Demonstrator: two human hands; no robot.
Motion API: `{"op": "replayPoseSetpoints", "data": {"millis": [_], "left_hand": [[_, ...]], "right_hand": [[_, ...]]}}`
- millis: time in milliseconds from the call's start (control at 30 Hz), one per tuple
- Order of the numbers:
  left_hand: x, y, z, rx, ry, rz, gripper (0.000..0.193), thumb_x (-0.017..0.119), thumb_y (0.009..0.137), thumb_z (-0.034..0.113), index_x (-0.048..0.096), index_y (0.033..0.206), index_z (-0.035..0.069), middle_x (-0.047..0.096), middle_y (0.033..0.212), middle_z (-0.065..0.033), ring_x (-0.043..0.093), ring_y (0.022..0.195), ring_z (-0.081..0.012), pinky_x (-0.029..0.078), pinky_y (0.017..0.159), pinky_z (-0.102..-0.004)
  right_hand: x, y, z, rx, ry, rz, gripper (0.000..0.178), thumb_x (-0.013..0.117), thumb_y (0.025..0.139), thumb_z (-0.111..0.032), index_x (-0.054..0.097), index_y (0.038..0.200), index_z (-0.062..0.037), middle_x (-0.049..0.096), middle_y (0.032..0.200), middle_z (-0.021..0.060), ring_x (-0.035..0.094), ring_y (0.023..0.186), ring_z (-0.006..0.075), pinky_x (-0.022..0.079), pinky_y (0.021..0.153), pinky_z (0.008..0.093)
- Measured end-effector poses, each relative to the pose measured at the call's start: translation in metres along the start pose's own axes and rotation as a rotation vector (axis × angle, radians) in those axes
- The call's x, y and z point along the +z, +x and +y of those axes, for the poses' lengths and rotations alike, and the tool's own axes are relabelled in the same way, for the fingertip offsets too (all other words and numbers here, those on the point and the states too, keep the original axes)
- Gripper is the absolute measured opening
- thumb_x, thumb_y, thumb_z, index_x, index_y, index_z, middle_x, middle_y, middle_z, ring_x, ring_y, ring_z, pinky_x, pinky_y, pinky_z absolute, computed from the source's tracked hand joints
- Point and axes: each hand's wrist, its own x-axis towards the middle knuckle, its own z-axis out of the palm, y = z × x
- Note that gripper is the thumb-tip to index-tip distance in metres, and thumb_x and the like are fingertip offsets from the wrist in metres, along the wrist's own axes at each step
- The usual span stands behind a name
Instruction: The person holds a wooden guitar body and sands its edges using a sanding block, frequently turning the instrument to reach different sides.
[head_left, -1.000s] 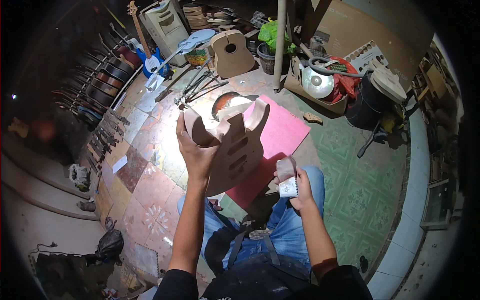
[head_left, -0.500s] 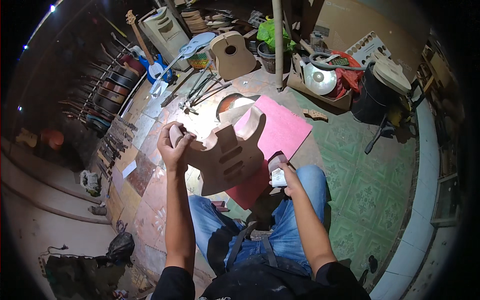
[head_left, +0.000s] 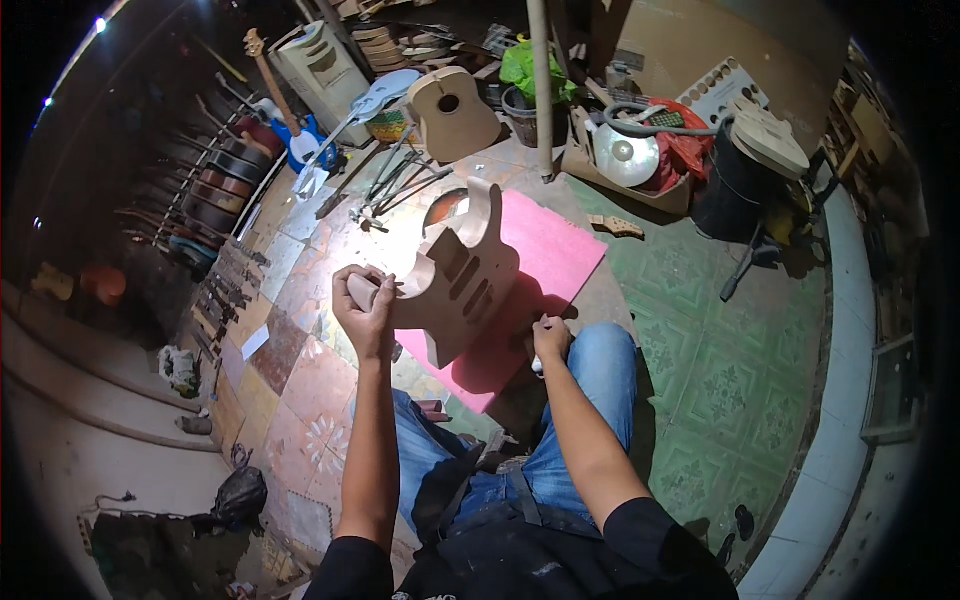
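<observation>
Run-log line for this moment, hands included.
Left hand: grips guitar body by horn | Right hand: closed on mostly hidden white item | Pink sheet: below guitar body

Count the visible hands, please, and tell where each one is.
2: the left hand grips the wooden guitar body; the right hand, near the right knee, holds a mostly hidden whitish thing.

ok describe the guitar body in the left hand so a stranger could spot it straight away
Start from the pink sheet on the tiled floor. Over its left side, the left hand grips a bare wooden guitar body by one horn. Unlike the pale acoustic body farther back, with its round hole, this one has narrow slots in its face.
</observation>
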Motion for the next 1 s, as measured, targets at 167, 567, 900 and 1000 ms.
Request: {"op": "replayPoseSetpoints", "data": {"millis": [167,567,900,1000], "left_hand": [[-0.018,0.004,0.01,0.008,-0.028,-0.049,0.021,0.067,0.094,0.019,0.054,0.087,0.004,0.058,0.076,-0.0054,0.058,0.069,-0.0127,0.05,0.067,-0.0271],[-0.022,-0.01,0.004,-0.057,-0.24,0.014,0.021,0.062,0.097,0.022,0.054,0.09,0.003,0.058,0.071,-0.0059,0.056,0.061,-0.0134,0.049,0.059,-0.0278],[-0.017,-0.019,0.005,-0.057,-0.151,0.008,0.021,0.057,0.097,0.021,0.053,0.09,0.002,0.057,0.074,-0.0074,0.056,0.062,-0.0134,0.05,0.061,-0.027],[-0.014,-0.026,0.007,-0.069,-0.122,-0.014,0.02,0.054,0.097,0.02,0.052,0.088,0.002,0.055,0.084,-0.0079,0.054,0.069,-0.0124,0.048,0.069,-0.0272]], "right_hand": [[-0.021,-0.006,-0.025,-0.279,0.218,0.116,0.028,0.074,0.082,-0.03,0.067,0.081,-0.0027,0.069,0.088,0.0141,0.065,0.092,0.0296,0.05,0.084,0.0395],[-0.091,-0.081,-0.115,0.236,1.132,-0.735,0.035,0.064,0.084,-0.02,0.055,0.116,-0.007,0.058,0.093,0.0082,0.06,0.07,0.0187,0.056,0.069,0.0358],[-0.09,-0.165,-0.23,-1.207,0.019,-0.327,0.036,0.064,0.084,0.003,0.066,0.119,0.0009,0.059,0.127,0.0197,0.061,0.114,0.0345,0.05,0.098,0.0403],[-0.073,-0.168,-0.229,-1.217,-0.131,-0.377,0.041,0.06,0.086,0.001,0.065,0.126,0.0012,0.064,0.128,0.0194,0.063,0.118,0.0328,0.051,0.101,0.0385]]}}
